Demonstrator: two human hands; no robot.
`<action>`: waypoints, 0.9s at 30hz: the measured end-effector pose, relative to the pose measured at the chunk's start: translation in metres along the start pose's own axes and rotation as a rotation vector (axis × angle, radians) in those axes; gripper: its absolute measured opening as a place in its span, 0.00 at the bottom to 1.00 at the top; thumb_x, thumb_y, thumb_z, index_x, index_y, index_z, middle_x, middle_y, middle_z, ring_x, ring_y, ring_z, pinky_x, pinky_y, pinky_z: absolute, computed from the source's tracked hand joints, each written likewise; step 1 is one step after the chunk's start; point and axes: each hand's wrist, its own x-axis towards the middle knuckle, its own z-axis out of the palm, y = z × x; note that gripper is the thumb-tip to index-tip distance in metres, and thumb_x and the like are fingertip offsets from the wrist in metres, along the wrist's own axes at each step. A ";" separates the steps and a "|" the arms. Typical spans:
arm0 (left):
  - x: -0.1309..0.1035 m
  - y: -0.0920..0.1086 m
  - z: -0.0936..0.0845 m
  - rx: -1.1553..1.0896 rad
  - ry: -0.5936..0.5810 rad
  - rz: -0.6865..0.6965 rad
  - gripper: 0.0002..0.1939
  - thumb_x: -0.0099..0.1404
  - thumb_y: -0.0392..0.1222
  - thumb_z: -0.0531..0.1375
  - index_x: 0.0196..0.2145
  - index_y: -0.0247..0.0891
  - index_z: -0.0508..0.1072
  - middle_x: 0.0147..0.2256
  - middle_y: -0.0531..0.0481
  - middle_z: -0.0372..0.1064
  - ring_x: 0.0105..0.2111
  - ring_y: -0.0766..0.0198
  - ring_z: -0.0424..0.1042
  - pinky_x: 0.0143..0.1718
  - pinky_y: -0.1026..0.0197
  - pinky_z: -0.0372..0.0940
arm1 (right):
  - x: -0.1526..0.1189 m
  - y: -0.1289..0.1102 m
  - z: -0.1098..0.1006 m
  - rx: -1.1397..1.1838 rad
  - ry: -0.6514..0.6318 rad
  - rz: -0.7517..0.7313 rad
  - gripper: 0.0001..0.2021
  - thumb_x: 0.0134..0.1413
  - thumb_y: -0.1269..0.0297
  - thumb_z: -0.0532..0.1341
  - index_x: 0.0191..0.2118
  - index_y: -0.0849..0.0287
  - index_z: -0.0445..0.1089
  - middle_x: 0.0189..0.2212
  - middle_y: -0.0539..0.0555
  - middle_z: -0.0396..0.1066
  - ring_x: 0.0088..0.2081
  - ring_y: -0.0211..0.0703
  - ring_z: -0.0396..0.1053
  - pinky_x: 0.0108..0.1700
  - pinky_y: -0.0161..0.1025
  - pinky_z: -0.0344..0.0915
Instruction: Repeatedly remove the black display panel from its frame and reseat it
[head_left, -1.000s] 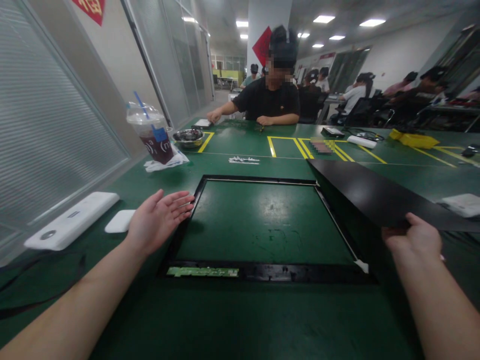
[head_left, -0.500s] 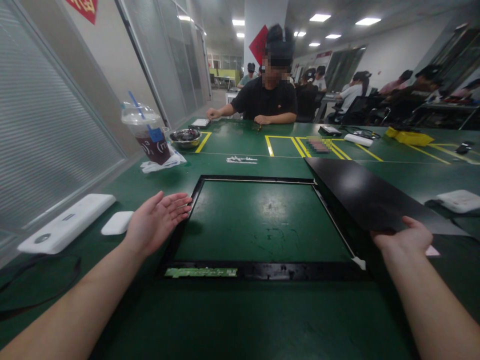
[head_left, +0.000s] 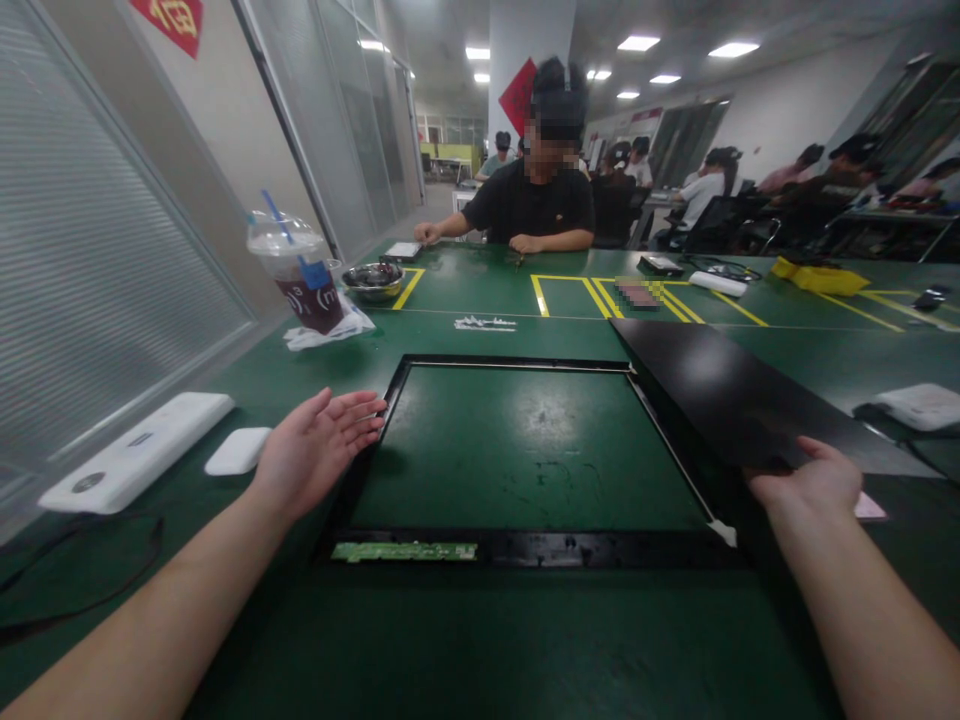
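Observation:
My left hand (head_left: 311,450) is open with the palm turned up and the fingers stretched out. Its fingertips meet the left side of a thin black rectangular frame (head_left: 592,548), perhaps a screen bezel, lying flat on the green table. A narrow green circuit board (head_left: 405,552) sits on the frame's near bar. On the other side, my right hand (head_left: 814,485) holds the near edge of a flat black panel (head_left: 720,390). Its thumb shows above that edge, while its fingers are mostly hidden beneath. The panel slants beside the frame's right side.
At left are a white power-bank-like device (head_left: 139,450), a white case (head_left: 236,451), a lidded drink cup (head_left: 296,270) and a metal bowl (head_left: 373,282). White strips (head_left: 485,324) lie beyond the frame. A person (head_left: 529,200) sits opposite. A white device (head_left: 926,405) rests at right.
The whole view has shifted slightly downward. Both hands keep nearly the same pose; the frame and the panel stay in place.

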 end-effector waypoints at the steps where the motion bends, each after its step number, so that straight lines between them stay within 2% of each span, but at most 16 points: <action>1: 0.000 0.000 0.000 0.001 -0.001 0.000 0.22 0.75 0.43 0.48 0.39 0.30 0.79 0.39 0.39 0.79 0.34 0.59 0.77 0.36 0.61 0.74 | -0.001 -0.001 0.001 0.006 0.014 0.005 0.11 0.46 0.76 0.51 0.34 0.58 0.67 0.51 0.57 0.74 0.36 0.37 0.77 0.32 0.36 0.76; 3: 0.000 0.000 0.001 0.004 0.001 0.004 0.21 0.75 0.43 0.48 0.39 0.30 0.79 0.39 0.39 0.79 0.34 0.59 0.77 0.36 0.61 0.74 | -0.004 -0.001 0.003 0.034 0.063 0.022 0.12 0.47 0.77 0.52 0.35 0.58 0.68 0.51 0.56 0.75 0.37 0.37 0.78 0.33 0.37 0.76; 8: 0.001 -0.002 -0.001 0.017 -0.009 0.011 0.22 0.75 0.43 0.48 0.39 0.31 0.79 0.39 0.39 0.79 0.34 0.59 0.77 0.35 0.61 0.73 | -0.007 -0.003 0.006 0.020 0.081 0.031 0.12 0.45 0.79 0.53 0.32 0.58 0.67 0.52 0.54 0.75 0.35 0.35 0.78 0.35 0.37 0.76; 13: 0.001 -0.002 -0.001 0.021 -0.021 0.012 0.22 0.75 0.43 0.48 0.39 0.30 0.79 0.39 0.39 0.79 0.34 0.59 0.77 0.36 0.61 0.73 | -0.007 -0.003 0.006 -0.004 0.078 0.026 0.12 0.44 0.79 0.53 0.32 0.57 0.69 0.48 0.54 0.78 0.37 0.37 0.78 0.36 0.37 0.77; 19: 0.000 0.000 0.001 0.023 -0.013 0.005 0.23 0.75 0.43 0.47 0.38 0.30 0.80 0.38 0.39 0.79 0.33 0.59 0.77 0.36 0.60 0.73 | -0.004 -0.001 0.007 -0.038 -0.003 0.037 0.12 0.53 0.77 0.51 0.34 0.59 0.70 0.43 0.56 0.77 0.36 0.38 0.77 0.33 0.35 0.77; 23: -0.001 -0.001 0.002 0.031 -0.008 0.009 0.23 0.75 0.42 0.47 0.38 0.31 0.80 0.38 0.40 0.79 0.34 0.59 0.77 0.36 0.61 0.72 | -0.003 0.000 0.008 -0.055 0.036 0.038 0.10 0.56 0.76 0.52 0.33 0.59 0.69 0.38 0.54 0.76 0.34 0.38 0.76 0.32 0.35 0.78; 27: -0.002 -0.001 0.001 0.038 -0.013 0.011 0.22 0.75 0.43 0.47 0.38 0.30 0.79 0.38 0.40 0.79 0.34 0.59 0.76 0.36 0.61 0.72 | -0.005 -0.001 0.012 -0.063 0.069 0.012 0.11 0.56 0.81 0.53 0.31 0.59 0.67 0.32 0.50 0.72 0.29 0.35 0.73 0.29 0.31 0.77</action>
